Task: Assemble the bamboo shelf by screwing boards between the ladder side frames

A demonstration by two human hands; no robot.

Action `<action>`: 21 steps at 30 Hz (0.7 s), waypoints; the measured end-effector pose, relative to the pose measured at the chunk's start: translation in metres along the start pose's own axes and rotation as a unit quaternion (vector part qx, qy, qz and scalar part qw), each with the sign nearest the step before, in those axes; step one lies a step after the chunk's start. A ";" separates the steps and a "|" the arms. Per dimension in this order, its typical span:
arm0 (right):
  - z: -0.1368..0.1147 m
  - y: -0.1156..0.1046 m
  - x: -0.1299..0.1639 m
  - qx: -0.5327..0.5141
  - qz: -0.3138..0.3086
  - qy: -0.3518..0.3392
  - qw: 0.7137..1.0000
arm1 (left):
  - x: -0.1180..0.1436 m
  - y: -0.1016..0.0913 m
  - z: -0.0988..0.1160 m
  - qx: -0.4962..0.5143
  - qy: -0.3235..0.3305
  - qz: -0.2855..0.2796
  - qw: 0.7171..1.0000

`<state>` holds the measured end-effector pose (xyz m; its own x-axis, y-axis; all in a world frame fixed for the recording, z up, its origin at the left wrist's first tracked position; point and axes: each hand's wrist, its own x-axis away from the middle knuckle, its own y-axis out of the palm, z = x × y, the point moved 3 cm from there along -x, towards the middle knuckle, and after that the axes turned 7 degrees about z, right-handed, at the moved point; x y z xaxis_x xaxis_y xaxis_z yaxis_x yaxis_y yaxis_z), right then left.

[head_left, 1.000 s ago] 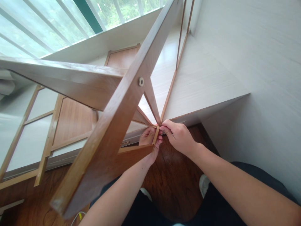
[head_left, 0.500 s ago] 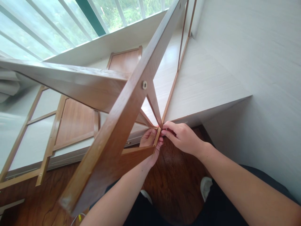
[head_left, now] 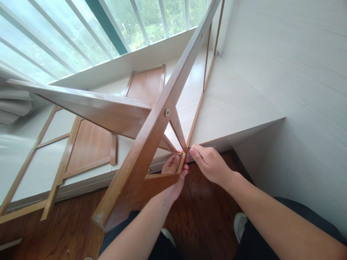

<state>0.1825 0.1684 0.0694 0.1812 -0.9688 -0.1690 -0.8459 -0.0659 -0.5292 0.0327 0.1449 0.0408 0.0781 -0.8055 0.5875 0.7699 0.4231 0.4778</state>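
Observation:
A brown wooden frame (head_left: 151, 126) stands tilted before me, with a thick leg, a cross board and a thin long rail (head_left: 197, 115). A pale round fitting (head_left: 167, 112) sits in the thick leg. My left hand (head_left: 173, 167) is wrapped round the frame's joint from behind, where the rail meets the slanting braces; part of its fingers is hidden by the wood. Against the other side of that joint is my right hand (head_left: 207, 160), closed with thumb and fingers pinched. Whatever it pinches is hidden.
Behind lies a pale ledge (head_left: 238, 97) under a barred window (head_left: 146, 21). Wooden panels (head_left: 89, 144) and a ladder-like frame (head_left: 40, 155) rest on it at the left. A pale wall (head_left: 306, 72) rises at the right; below is dark wooden floor (head_left: 200, 202).
My right hand has turned, its fingers curling further in at the joint. My left hand keeps its hold. The whole view has shifted slightly, and the frame's near end appears further right and higher.

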 end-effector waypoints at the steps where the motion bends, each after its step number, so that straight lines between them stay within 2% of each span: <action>1: 0.001 -0.002 0.000 -0.016 0.005 0.010 1.000 | 0.000 -0.001 0.000 -0.001 -0.002 -0.003 1.000; 7: 0.002 -0.011 0.004 -0.067 0.005 0.038 0.997 | -0.001 -0.010 -0.007 -0.008 -0.012 -0.011 1.000; 14: 0.001 -0.010 0.011 -0.055 -0.008 0.047 0.997 | 0.006 -0.012 -0.023 -0.061 -0.037 -0.072 0.995; 21: 0.001 -0.013 0.017 -0.091 0.009 0.001 0.996 | 0.006 -0.011 -0.011 -0.019 -0.021 -0.104 0.994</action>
<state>0.1968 0.1535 0.0722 0.1644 -0.9708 -0.1746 -0.9256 -0.0906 -0.3674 0.0320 0.1306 0.0320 -0.1111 -0.8554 0.5059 0.7900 0.2329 0.5672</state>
